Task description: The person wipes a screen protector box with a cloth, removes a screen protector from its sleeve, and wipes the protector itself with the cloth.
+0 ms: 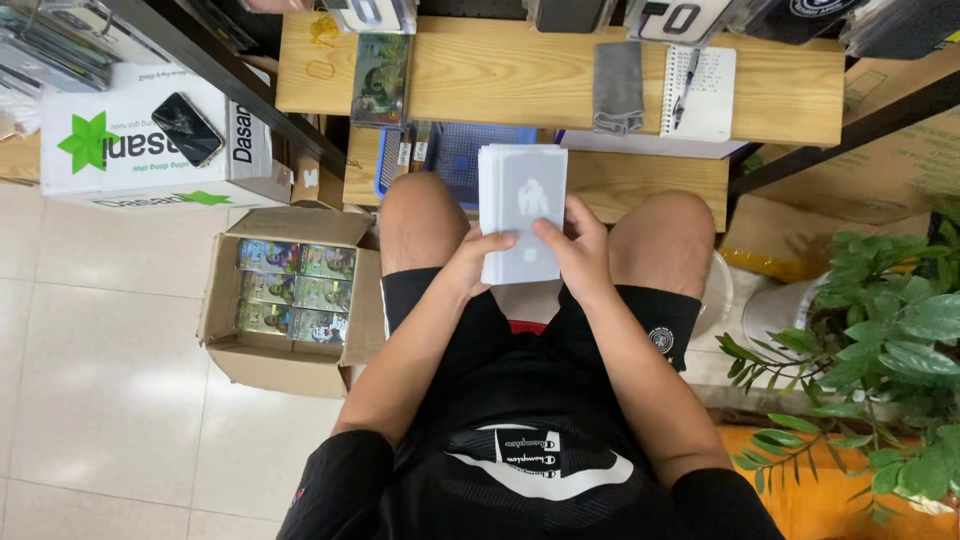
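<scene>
I sit with both knees up against a wooden bench. A stack of pale grey-white cards, each with a faint white figure on it, is upright between my knees. My left hand grips the stack's lower left edge. My right hand holds the right side, thumb pressed on the top card's face.
An open cardboard box with several coloured packs stands on the tiled floor at my left. A white carton carries a black phone. On the bench lie a notepad with pen, a grey cloth and a pack. A potted plant is right.
</scene>
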